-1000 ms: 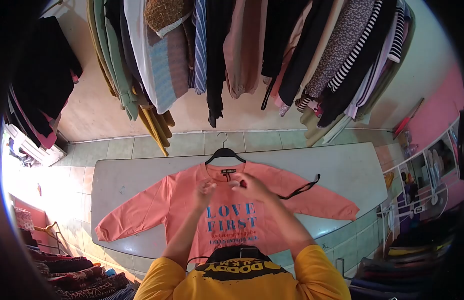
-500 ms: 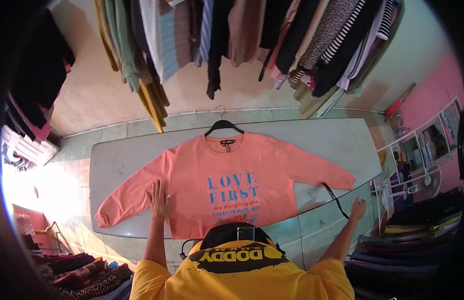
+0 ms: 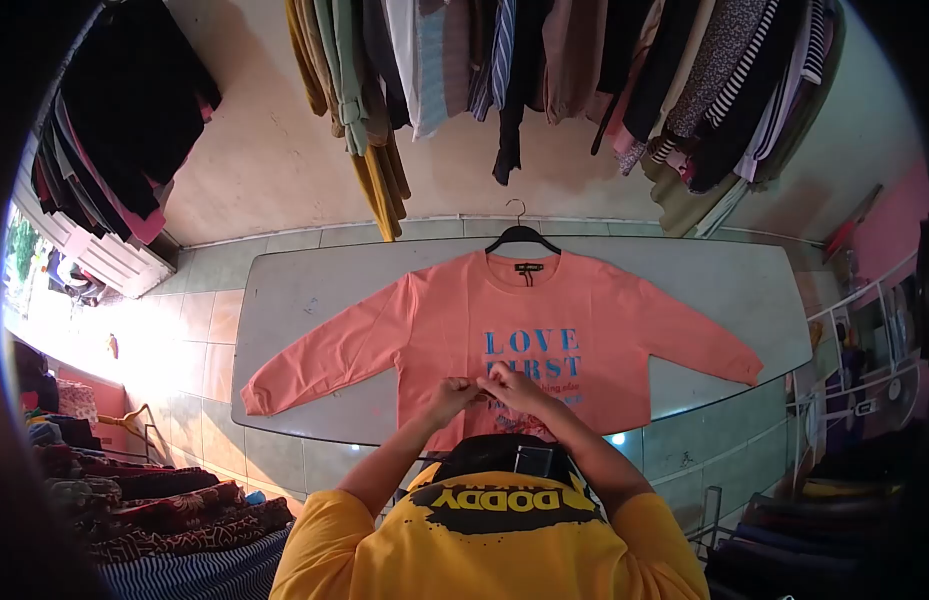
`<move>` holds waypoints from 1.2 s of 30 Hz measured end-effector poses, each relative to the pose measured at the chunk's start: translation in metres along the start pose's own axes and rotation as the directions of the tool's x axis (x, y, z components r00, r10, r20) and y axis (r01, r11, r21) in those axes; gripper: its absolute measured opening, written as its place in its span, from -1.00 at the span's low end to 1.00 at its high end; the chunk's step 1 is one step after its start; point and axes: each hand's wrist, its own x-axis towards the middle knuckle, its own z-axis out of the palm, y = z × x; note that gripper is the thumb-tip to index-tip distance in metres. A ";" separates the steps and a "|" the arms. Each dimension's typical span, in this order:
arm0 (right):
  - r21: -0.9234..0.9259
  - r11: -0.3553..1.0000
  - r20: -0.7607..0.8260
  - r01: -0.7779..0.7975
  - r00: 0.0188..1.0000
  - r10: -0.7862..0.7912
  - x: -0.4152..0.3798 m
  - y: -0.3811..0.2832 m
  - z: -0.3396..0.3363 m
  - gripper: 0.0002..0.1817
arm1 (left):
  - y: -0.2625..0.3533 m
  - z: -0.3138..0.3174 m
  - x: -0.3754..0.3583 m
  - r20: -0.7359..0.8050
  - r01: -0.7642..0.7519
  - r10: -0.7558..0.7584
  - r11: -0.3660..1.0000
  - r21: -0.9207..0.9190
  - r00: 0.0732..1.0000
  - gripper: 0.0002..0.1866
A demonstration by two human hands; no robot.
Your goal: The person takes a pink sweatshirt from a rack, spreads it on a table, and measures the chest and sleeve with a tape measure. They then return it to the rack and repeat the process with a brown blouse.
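A salmon-pink long-sleeved shirt (image 3: 446,310) lies face up on the table, sleeves spread to both sides, with blue "LOVE FIRST" lettering on its chest. A black hanger (image 3: 522,236) with a metal hook sits in its neck, and a dark tag (image 3: 529,268) shows inside the collar. Above the lower front of the shirt, my left hand (image 3: 452,400) and my right hand (image 3: 509,388) meet with fingers closed. Whatever may be pinched between them is too small or hidden to make out. The hands cover part of the printed text.
The grey table (image 3: 324,290) has a rounded edge. Hanging clothes (image 3: 574,60) line the far wall, with more dark garments (image 3: 134,110) at upper left. Folded fabrics (image 3: 174,510) are stacked at lower left. A white rack (image 3: 834,340) and a fan (image 3: 892,400) stand at right.
My left hand has lifted off the shirt's sleeve side, and my right hand has come in from the far right; both now meet at the middle. The black strip near the right hand no longer shows.
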 end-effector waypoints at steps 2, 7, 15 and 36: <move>-0.070 0.997 0.038 0.024 0.999 -0.021 0.008 -0.007 0.009 -0.58 | -0.010 -0.005 0.002 -0.062 0.039 -0.048 0.990 -0.136 0.997 -0.80; -0.191 0.981 0.118 0.041 0.993 -0.018 0.004 -0.013 -0.002 -0.55 | -0.015 -0.036 -0.005 -0.297 -0.129 0.302 0.865 0.485 0.906 -0.88; -0.308 0.939 -0.146 -0.156 0.983 0.115 -0.024 0.027 -0.052 -0.63 | -0.017 -0.079 -0.004 -0.713 0.100 0.476 0.793 0.601 0.515 -0.83; -0.557 0.749 -0.259 -0.359 0.932 0.254 -0.101 0.134 -0.277 -0.74 | -0.037 -0.112 0.017 -0.697 0.203 0.495 0.721 0.663 0.518 -0.83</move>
